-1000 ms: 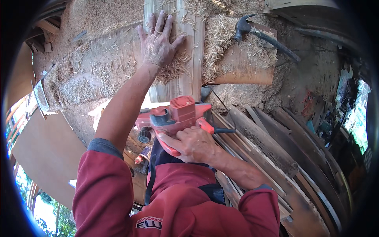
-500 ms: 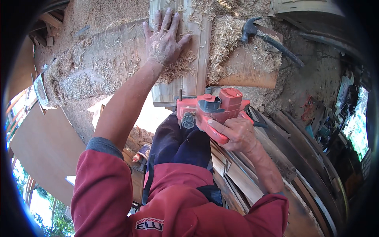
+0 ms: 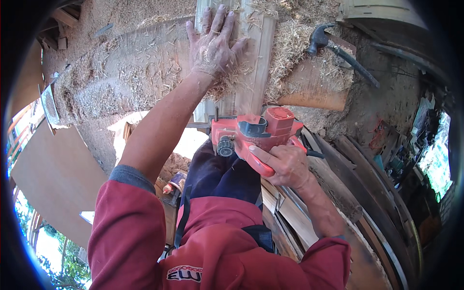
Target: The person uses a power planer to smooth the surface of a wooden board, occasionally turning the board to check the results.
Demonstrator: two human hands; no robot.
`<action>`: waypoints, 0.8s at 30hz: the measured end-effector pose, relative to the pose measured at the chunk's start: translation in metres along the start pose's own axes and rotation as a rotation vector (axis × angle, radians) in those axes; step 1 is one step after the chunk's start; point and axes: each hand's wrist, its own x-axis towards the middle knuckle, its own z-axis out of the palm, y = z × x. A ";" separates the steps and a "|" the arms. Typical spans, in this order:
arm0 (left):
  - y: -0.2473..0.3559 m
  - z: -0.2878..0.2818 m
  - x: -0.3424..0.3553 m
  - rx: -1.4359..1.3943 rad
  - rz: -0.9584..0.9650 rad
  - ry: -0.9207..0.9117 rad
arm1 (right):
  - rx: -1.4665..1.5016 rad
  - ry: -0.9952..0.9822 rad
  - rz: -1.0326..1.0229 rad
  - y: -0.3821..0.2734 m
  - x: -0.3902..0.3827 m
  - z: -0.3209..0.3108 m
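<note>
My right hand grips the rear handle of a red electric planer with a black knob. The planer is at the near end of a pale wooden board, in front of my lap. Whether its sole touches the wood cannot be seen. On the board's far part lies my left hand, palm down with fingers spread. Dust coats its back, and curly wood shavings are heaped around it and over the board.
A claw hammer rests among shavings right of the board. The board lies across a wide wooden bench strewn with chips. Long planks are stacked at my right, and a brown sheet leans at the left.
The board, hammer and left hand appear farther right as the view shifts. Against the board, the planer has moved slightly left. Both hands keep their hold and contact.
</note>
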 end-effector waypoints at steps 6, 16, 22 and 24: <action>-0.001 0.002 0.002 0.035 0.006 -0.014 | 0.013 0.005 0.004 -0.012 0.013 0.009; -0.001 0.002 0.000 0.014 -0.028 -0.014 | 0.038 0.030 -0.017 -0.028 0.031 0.021; 0.005 -0.001 0.004 0.027 -0.038 -0.065 | 0.062 0.050 -0.016 -0.033 0.036 0.027; 0.002 0.001 0.004 0.042 -0.033 -0.049 | 0.057 0.061 -0.026 -0.036 0.039 0.028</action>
